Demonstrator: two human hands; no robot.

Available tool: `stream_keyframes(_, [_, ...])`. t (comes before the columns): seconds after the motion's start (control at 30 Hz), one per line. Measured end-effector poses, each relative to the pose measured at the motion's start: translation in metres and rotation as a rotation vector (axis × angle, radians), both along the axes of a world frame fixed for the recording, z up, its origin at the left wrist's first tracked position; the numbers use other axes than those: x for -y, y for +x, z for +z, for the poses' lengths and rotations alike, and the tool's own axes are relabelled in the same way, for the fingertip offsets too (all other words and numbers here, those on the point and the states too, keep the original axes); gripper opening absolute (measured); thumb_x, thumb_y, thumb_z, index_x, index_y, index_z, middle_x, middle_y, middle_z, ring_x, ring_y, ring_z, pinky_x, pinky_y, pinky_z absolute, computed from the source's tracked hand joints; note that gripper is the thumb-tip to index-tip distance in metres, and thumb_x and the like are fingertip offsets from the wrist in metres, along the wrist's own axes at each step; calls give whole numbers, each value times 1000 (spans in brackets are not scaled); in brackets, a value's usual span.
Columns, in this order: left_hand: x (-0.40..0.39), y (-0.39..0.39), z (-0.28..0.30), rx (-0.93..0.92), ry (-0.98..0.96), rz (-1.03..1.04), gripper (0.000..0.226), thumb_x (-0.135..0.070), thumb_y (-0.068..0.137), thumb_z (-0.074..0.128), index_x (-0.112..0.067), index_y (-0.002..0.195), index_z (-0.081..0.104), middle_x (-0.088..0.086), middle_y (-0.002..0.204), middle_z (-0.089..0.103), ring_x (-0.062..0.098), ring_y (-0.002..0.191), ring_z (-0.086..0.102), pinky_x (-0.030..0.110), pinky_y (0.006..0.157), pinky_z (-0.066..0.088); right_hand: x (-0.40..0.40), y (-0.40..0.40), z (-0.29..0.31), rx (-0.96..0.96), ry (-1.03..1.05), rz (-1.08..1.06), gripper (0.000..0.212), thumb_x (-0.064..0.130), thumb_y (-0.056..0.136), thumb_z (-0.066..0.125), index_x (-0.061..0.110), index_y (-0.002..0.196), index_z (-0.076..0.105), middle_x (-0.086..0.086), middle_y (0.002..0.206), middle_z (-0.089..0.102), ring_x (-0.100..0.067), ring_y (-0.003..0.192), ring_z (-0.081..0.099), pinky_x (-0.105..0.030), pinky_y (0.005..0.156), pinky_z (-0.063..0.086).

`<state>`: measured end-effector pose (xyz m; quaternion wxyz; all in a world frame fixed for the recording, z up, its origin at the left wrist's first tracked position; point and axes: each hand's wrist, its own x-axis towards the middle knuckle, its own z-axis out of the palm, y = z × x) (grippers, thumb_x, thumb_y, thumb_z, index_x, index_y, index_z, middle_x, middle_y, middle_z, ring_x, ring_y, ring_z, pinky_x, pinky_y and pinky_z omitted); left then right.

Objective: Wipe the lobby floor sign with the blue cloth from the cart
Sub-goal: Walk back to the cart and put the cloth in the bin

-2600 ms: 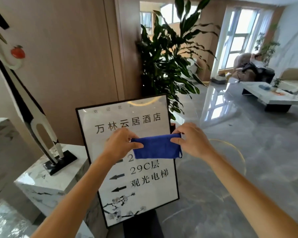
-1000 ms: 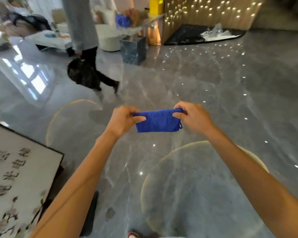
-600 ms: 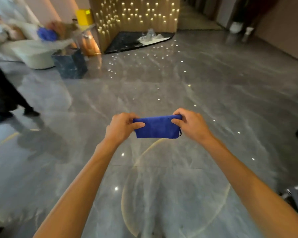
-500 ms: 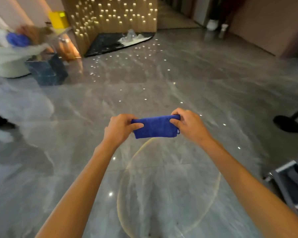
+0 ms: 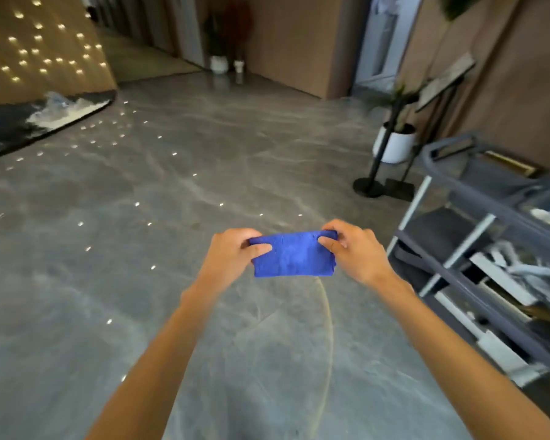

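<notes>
Between the hands, the folded blue cloth hangs soft and light; left hand and right hand each pinch a top corner, the surest hold.

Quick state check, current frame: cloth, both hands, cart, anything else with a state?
blue cloth: folded, held in the air over the floor, pinched at both top corners
left hand: pinches the cloth's left corner
right hand: pinches the cloth's right corner
cart: standing to the right, shelves loaded, blurred
sign stand: upright by the white planter
</notes>
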<state>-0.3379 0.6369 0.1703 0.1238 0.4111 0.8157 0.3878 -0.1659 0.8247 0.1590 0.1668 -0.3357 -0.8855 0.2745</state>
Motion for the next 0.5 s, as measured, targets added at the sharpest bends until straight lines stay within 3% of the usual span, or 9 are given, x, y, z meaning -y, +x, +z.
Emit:
stream_keyframes(0.07, [-25, -7, 1, 9, 42, -72, 13, -20, 84, 75, -18, 74, 67, -6, 55, 47, 6, 53, 41, 13, 57, 35, -11, 7, 1, -11, -14, -71, 10, 38, 96, 61, 36, 104, 66, 9, 81, 69, -24, 91, 64, -40, 83, 52])
stream_keyframes(0.17, [-61, -13, 1, 53, 62, -175, 7, -21, 83, 76, -15, 88, 76, 0, 64, 57, 10, 61, 47, 14, 60, 36, -22, 20, 2, -53, -43, -180, 9, 33, 95, 64, 34, 104, 67, 8, 87, 70, -24, 91, 66, -43, 87, 55])
stream_keyframes(0.27, [-98, -9, -2, 101, 74, -305, 4, -18, 83, 77, -19, 88, 76, 8, 69, 65, 12, 64, 51, 16, 59, 37, -31, 41, 1, -88, -56, -313, 9, 30, 94, 65, 35, 101, 68, 10, 90, 71, -21, 92, 67, -39, 86, 53])
stream_keyframes(0.37, [-137, 2, -5, 141, 78, -418, 11, -17, 84, 76, -27, 81, 73, 2, 61, 64, 6, 55, 49, 13, 54, 36, -40, 65, 1, -131, -70, -423, 10, 26, 93, 67, 33, 99, 71, 10, 85, 73, -16, 89, 67, -33, 80, 51])
stream_keyframes(0.5, [-188, 27, -5, 190, 91, -529, 9, -17, 82, 78, -22, 89, 77, 9, 71, 73, 9, 62, 57, 15, 61, 40, -58, 100, 6, -144, -63, -564, 12, 23, 92, 70, 26, 103, 74, 2, 86, 76, -18, 86, 68, -29, 77, 48])
